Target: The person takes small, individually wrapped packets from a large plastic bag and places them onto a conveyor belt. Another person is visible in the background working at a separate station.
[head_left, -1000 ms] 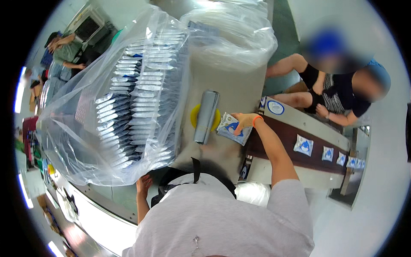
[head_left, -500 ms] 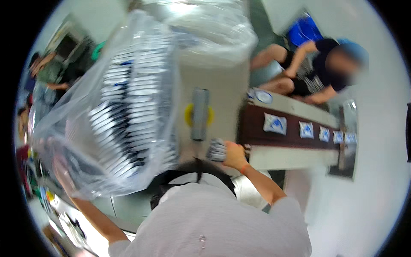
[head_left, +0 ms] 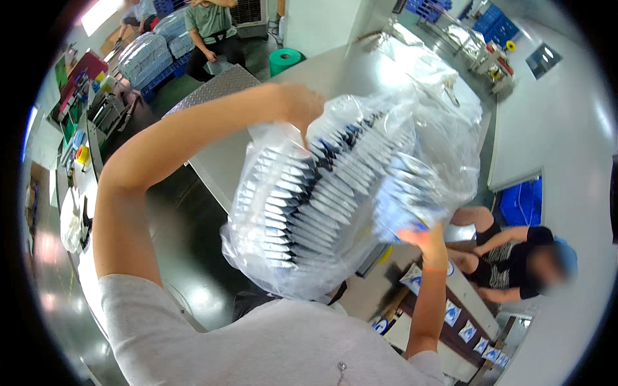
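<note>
A big clear plastic bag (head_left: 257, 267) lies in front of me, filled with rows of flat white-and-blue packets (head_left: 325, 215) stacked on edge. My left hand (head_left: 299, 106), a little blurred, reaches across to the bag's far upper edge, with its fingers closed on the film there. On the bag's right side, my right hand (head_left: 425, 239) grips a stack of packets (head_left: 409, 196) from below. The stack is held together at the bag's right side; whether it is inside the film I cannot tell.
Beyond the bag is a metal table (head_left: 351, 67) with more plastic film (head_left: 431, 71). At lower right a conveyor (head_left: 454, 334) carries several packets. Beside it sits a co-worker (head_left: 515, 264) near a blue bin (head_left: 521, 201). A green roll (head_left: 283, 60) stands at the back, near another seated person (head_left: 215, 32).
My view has swung to the left. My left hand has moved from the bag's left side to its far edge. My right hand has lifted its packet stack from the table to the bag.
</note>
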Available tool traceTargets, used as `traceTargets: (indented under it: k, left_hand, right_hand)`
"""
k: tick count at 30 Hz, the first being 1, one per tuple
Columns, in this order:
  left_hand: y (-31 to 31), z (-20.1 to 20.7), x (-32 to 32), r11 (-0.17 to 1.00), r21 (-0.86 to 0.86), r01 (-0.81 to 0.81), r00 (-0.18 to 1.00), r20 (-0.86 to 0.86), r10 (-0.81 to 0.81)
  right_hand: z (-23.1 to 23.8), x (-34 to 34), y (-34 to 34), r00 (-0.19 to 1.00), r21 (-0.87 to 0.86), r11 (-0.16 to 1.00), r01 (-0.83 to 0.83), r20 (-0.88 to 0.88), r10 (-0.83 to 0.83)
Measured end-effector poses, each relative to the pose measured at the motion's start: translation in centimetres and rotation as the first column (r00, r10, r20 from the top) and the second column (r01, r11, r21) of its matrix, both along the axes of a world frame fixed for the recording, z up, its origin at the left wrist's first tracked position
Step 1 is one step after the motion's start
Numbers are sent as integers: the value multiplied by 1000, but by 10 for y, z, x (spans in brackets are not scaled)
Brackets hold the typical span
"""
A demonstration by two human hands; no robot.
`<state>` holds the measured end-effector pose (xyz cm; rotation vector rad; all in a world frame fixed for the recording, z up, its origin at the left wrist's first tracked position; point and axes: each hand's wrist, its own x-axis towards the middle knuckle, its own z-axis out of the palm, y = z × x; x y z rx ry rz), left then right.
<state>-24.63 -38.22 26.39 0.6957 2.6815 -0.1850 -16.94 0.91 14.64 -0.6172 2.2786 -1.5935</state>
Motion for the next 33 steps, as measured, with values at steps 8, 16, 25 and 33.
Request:
traceTargets:
  k: [8,16,25,33]
  left_hand:
    - [-93,23,-18,852,472,-226,940,-124,318]
    - [-99,9,-3,487,857,-165,916,-49,397]
    - [-162,-71,91,-359,885,-295,663,460,590]
    - [-154,-450,312,-667,351,-657,-34,871,491]
  right_hand:
    - [2,-138,-204,865,693,719,47,-388,318]
    - [-60,-115,-315,690,902,391,185,-403,602]
    - [-45,-20,-83,635,83,862,499,-712,-300]
    - [-222,220,96,902,743,556,372,-150,-404]
